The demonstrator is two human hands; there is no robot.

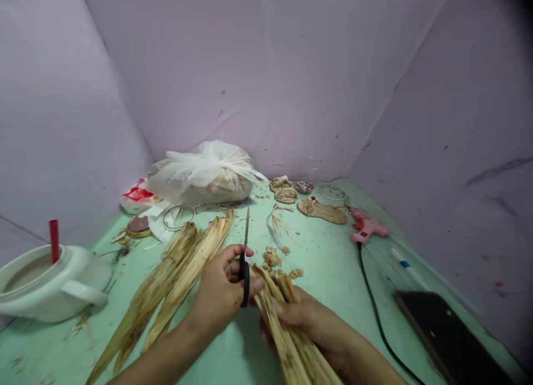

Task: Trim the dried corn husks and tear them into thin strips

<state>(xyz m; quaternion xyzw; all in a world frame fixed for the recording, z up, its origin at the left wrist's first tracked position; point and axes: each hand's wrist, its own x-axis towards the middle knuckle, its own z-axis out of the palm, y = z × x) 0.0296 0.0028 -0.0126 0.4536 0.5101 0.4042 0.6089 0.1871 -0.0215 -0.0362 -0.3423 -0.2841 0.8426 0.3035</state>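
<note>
My left hand is closed on a pair of scissors with black handles, its blades pointing away from me. In my right hand is a bunch of dried husk leaves, tan and brown, with the fingers wrapped round it. The bunch's upper end lies close beside the scissor handles. Left of my hands, more long dried leaves lie on the green tabletop. Small cut husk pieces are scattered just beyond the bunch.
At the back stands a white plastic bag. To the left is a white teapot with a red stick. On the right are a pink glue gun with a black cord, a phone and a braided sole.
</note>
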